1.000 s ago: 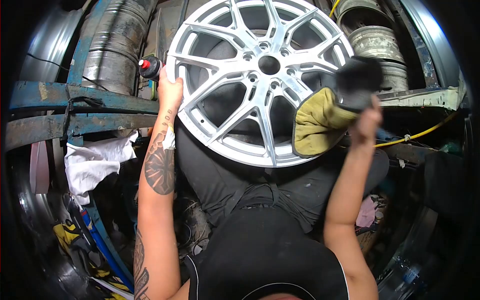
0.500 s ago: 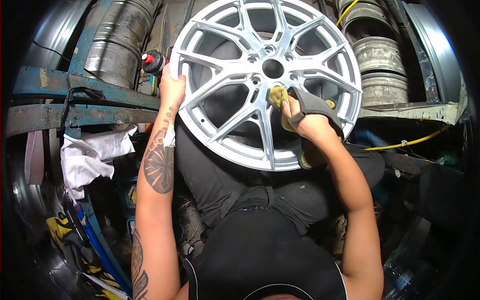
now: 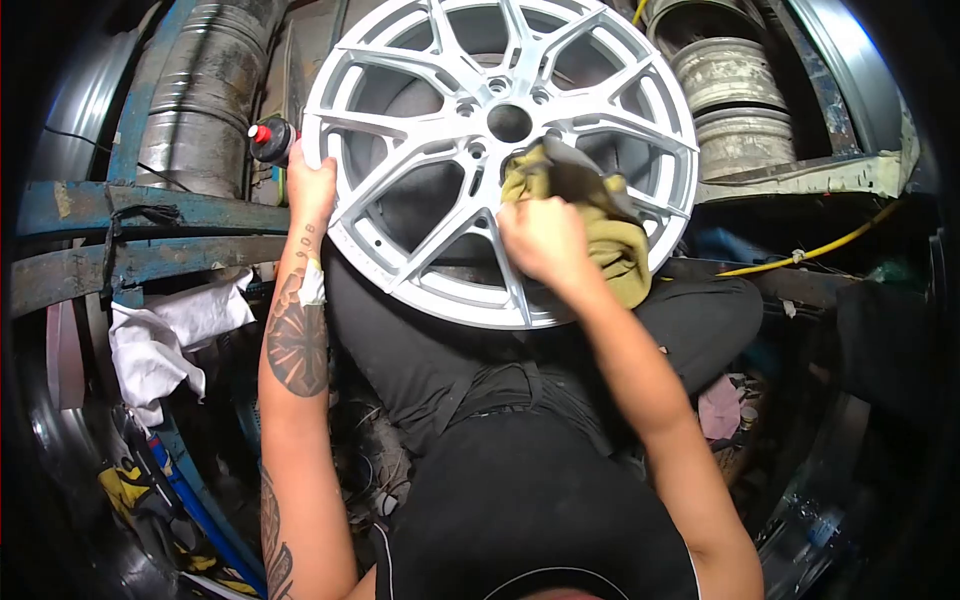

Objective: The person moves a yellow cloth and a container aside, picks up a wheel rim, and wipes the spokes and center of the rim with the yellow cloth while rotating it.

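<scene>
Near end: black shirt (image 3: 520, 480), then dark trousers (image 3: 690, 310), legs spread under the lower edge of the wheel (image 3: 482, 128). Wheel sits tilted, face up at the wearer; what carries its weight is hidden.

Right hand (image 3: 540, 240): grip closed in a fist on a bunched olive cloth (image 3: 615, 240), pressed over a lower spoke just below the hub. Left hand (image 3: 313, 190): grip closed at the rim's left edge, thumb in front, fingers hidden behind. Bottle (image 3: 270, 140) with red cap just beyond it; can't tell if touching.

My read: wiping step, spoke by the hub. Working along that spoke calls for a firm hold on the cloth and the rim held steady.

Writing: digits on left forearm, look like 908. No brand legible on wheel; bottle label unreadable.

Farther out: blue rack bar (image 3: 190, 210) left, stacked rims (image 3: 740, 140) right.
</scene>
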Action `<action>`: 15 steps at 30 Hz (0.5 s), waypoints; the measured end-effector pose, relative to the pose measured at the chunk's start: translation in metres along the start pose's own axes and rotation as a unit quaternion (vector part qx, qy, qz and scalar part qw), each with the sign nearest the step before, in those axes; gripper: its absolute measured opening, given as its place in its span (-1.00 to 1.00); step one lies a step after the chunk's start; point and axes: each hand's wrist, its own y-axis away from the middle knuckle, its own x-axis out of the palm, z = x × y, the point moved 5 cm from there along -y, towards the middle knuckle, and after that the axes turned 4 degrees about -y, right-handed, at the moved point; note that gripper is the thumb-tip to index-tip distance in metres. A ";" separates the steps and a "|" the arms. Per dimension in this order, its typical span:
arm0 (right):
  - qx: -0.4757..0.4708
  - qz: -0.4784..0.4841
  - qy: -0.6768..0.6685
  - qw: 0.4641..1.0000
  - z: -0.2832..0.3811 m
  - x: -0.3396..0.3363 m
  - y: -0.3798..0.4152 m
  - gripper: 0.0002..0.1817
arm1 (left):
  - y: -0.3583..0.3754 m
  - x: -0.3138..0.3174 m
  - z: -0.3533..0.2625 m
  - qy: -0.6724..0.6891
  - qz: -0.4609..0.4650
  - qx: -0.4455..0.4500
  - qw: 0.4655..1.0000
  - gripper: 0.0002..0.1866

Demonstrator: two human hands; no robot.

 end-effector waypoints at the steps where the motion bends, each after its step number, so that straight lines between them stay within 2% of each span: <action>1: -0.071 -0.055 -0.037 0.995 0.006 -0.007 0.018 -0.48 | -0.001 0.000 0.001 0.011 0.005 -0.013 1.000 -0.50; 2: -0.099 -0.024 -0.083 0.991 -0.006 -0.003 0.030 -0.49 | 0.001 0.000 0.001 0.018 0.004 0.003 1.000 -0.50; 3: -0.071 0.018 -0.105 0.992 -0.011 -0.011 0.050 -0.46 | 0.001 -0.001 -0.002 0.026 0.003 0.005 1.000 -0.50; 4: -0.060 0.060 -0.106 0.991 -0.019 -0.015 0.076 -0.44 | 0.002 0.000 -0.002 0.033 0.004 0.005 0.999 -0.50; 5: -0.076 0.123 -0.048 0.988 -0.029 -0.019 0.103 -0.51 | 0.004 -0.001 -0.003 0.025 0.004 0.005 1.000 -0.49; 6: -0.068 0.078 -0.053 0.993 -0.024 -0.036 0.126 -0.54 | 0.004 -0.001 -0.006 0.019 0.000 0.005 1.000 -0.49; 8: -0.042 0.085 0.001 0.996 -0.017 -0.051 0.147 -0.57 | 0.006 -0.003 -0.007 0.011 0.008 -0.004 1.000 -0.49; 11: -0.144 0.103 -0.006 0.984 -0.017 -0.013 0.121 -0.57 | 0.006 -0.002 -0.013 0.021 0.020 -0.011 1.000 -0.50; 14: -0.108 0.094 0.044 0.989 -0.031 -0.024 0.119 -0.57 | 0.006 0.000 -0.007 0.050 0.009 0.001 0.999 -0.50; 15: -0.097 0.051 0.081 0.991 -0.047 -0.034 0.128 -0.58 | 0.007 -0.001 -0.011 0.043 0.014 -0.005 0.999 -0.51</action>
